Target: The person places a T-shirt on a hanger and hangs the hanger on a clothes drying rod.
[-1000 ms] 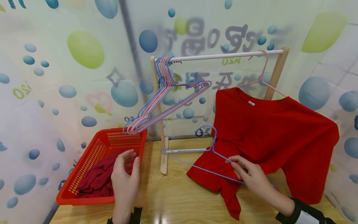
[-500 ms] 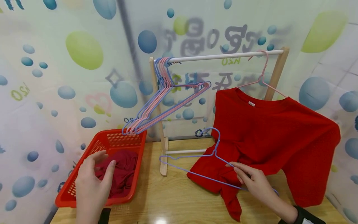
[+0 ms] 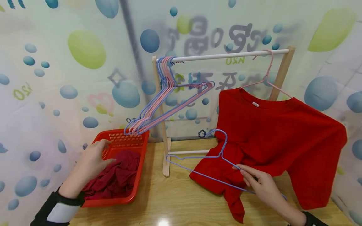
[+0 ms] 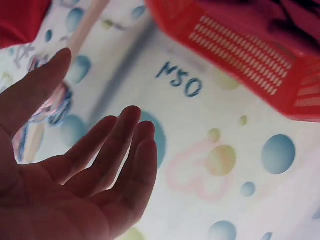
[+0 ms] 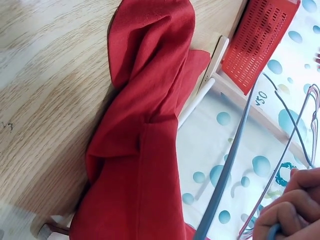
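A blue wire hanger (image 3: 198, 173) is held near one shoulder by my right hand (image 3: 258, 182), its hook pointing up and its long bar slanting down to the right. Behind it hangs a red long-sleeved shirt (image 3: 277, 131) on a pink hanger (image 3: 267, 73), its lower part bunched at the table. Over the left rim of a red plastic basket (image 3: 138, 175) is my left hand (image 3: 91, 161), thumb and fingers apart, holding nothing. Dark red cloth (image 3: 120, 172) lies crumpled in the basket. The left wrist view shows the fingers (image 4: 107, 155) loosely bent.
A rack with wooden posts (image 3: 161, 122) and a white rail (image 3: 226, 56) stands on the wooden table (image 3: 169, 201). Several pink and blue hangers (image 3: 169, 103) bunch at the rail's left end, their lower tips reaching over the basket's back corner. A patterned curtain (image 3: 70, 119) stands behind.
My left hand has moved left and slightly up, from the basket's right side across to its left rim. My right hand, still gripping the blue hanger, has shifted slightly right and down.
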`<action>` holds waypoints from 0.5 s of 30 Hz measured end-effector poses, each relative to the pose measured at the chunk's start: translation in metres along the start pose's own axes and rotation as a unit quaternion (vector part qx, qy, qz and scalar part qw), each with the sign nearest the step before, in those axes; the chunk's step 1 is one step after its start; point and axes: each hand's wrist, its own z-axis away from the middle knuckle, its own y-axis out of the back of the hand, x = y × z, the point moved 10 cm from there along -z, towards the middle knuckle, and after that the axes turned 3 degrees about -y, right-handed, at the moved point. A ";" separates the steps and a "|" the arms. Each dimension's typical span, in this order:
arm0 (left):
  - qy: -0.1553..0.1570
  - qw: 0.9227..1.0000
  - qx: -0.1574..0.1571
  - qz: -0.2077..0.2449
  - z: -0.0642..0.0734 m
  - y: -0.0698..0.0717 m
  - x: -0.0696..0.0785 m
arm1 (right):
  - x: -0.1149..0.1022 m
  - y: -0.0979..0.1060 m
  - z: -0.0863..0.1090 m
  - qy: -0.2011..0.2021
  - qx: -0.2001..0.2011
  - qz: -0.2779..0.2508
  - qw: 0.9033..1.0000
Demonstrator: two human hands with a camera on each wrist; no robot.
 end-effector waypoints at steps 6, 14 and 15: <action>0.010 0.993 -0.099 -0.066 -0.018 -0.039 -0.044 | 0.003 0.003 0.004 -0.012 0.006 0.005 1.000; 0.021 0.965 -0.246 -0.086 -0.010 -0.090 -0.086 | 0.003 0.003 0.005 -0.012 0.009 -0.003 1.000; 0.024 0.961 -0.259 -0.088 -0.007 -0.094 -0.089 | 0.003 0.003 0.005 -0.009 0.008 -0.004 1.000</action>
